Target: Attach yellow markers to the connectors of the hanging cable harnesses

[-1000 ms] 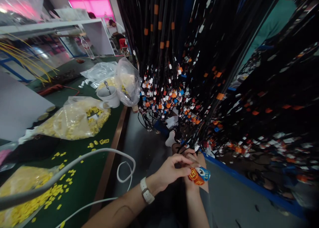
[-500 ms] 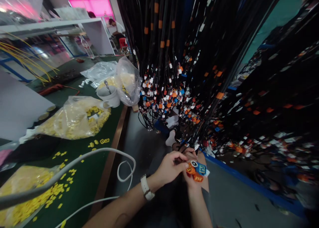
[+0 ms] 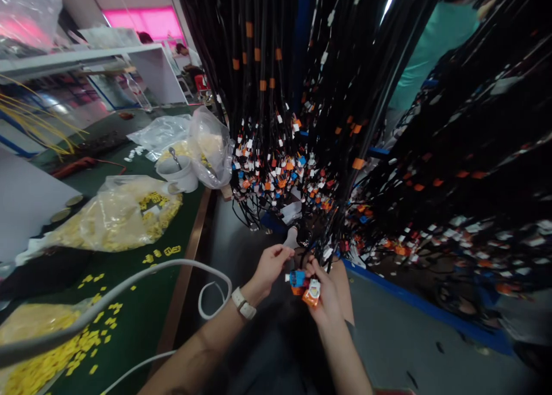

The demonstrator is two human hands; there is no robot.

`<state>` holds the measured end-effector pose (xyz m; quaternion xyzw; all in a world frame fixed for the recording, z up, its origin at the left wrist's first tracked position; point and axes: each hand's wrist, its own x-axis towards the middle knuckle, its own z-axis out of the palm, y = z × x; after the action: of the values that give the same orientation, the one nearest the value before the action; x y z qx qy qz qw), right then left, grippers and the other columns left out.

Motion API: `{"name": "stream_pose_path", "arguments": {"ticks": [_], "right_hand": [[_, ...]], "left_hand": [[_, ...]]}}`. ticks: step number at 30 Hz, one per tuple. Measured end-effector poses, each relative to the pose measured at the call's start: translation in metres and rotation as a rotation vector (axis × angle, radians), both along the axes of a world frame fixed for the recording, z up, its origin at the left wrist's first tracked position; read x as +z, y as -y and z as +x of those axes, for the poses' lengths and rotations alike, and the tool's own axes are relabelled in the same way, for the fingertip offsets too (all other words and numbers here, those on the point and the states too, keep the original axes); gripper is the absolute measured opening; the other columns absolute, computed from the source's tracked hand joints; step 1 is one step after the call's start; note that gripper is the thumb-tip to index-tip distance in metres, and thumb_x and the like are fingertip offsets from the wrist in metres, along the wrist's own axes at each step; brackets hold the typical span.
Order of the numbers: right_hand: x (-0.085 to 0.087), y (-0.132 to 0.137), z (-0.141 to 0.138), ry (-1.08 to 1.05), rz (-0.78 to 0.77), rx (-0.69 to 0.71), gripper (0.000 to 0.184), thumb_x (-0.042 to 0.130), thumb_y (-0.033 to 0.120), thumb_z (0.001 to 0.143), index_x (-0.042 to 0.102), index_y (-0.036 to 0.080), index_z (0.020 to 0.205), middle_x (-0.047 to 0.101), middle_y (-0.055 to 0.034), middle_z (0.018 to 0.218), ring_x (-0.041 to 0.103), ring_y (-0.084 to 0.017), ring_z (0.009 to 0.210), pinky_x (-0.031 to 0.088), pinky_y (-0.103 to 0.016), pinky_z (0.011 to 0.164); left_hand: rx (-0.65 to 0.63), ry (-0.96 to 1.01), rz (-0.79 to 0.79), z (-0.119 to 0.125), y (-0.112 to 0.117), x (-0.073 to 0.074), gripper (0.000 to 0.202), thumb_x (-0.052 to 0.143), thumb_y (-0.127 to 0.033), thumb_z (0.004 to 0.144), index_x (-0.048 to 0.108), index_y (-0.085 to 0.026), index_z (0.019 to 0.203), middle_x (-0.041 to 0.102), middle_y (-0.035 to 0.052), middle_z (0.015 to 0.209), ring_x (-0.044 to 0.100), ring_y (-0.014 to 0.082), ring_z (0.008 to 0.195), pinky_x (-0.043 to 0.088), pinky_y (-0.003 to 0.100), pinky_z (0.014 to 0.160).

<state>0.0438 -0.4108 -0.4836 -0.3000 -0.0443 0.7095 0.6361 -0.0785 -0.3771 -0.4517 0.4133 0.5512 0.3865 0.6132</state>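
Note:
My right hand [image 3: 326, 296] is closed around a small cluster of wire connectors. A blue connector [image 3: 296, 278] and an orange connector with a white front [image 3: 311, 292] stick out on the left of its palm. Black cables [image 3: 321, 251] run from this hand up into the hanging bundle. Just to the left, my left hand [image 3: 269, 267], with a white watch [image 3: 244, 304] at the wrist, is apart from the connectors. Its thumb and fingertips are pinched together; whatever they hold is too small to make out.
Dense bundles of black wire harness [image 3: 267, 56] hang ahead, ending in many coloured connectors. On the left, a green table [image 3: 142, 286] bears bags of yellow parts [image 3: 116, 217], a white cup [image 3: 179, 173] and loose yellow pieces. A grey hose [image 3: 190, 261] arches across its edge. A person in green [image 3: 440, 44] is behind the cables.
My left hand has pulled back left, off the connectors. The right hand has turned them, so the blue one now lies left of the orange. The camera view has shifted slightly right.

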Motion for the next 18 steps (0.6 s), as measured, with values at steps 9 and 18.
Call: {"name": "stream_pose_path", "arguments": {"ticks": [9, 18], "right_hand": [[0.007, 0.025, -0.062, 0.523, -0.051, -0.095, 0.031, 0.067, 0.045, 0.073, 0.055, 0.021, 0.090, 0.058, 0.0069, 0.059, 0.052, -0.011, 0.047, 0.046, -0.022, 0.045], [0.019, 0.034, -0.074, 0.597, 0.107, 0.042, 0.049, 0.065, 0.043, 0.075, 0.053, 0.022, 0.117, 0.065, -0.0065, 0.113, 0.060, -0.023, 0.102, 0.049, -0.034, 0.086]], "left_hand": [[-0.214, -0.290, 0.491, 0.033, -0.040, 0.043, 0.058, 0.063, -0.045, 0.074, 0.050, -0.016, 0.123, 0.058, 0.0121, 0.120, 0.054, 0.0234, 0.109, 0.040, 0.035, 0.095], [-0.188, -0.486, 0.574, 0.043, -0.082, 0.060, 0.021, 0.060, -0.024, 0.071, 0.059, -0.015, 0.089, 0.064, 0.0023, 0.078, 0.058, 0.0152, 0.070, 0.044, 0.025, 0.066]]}}
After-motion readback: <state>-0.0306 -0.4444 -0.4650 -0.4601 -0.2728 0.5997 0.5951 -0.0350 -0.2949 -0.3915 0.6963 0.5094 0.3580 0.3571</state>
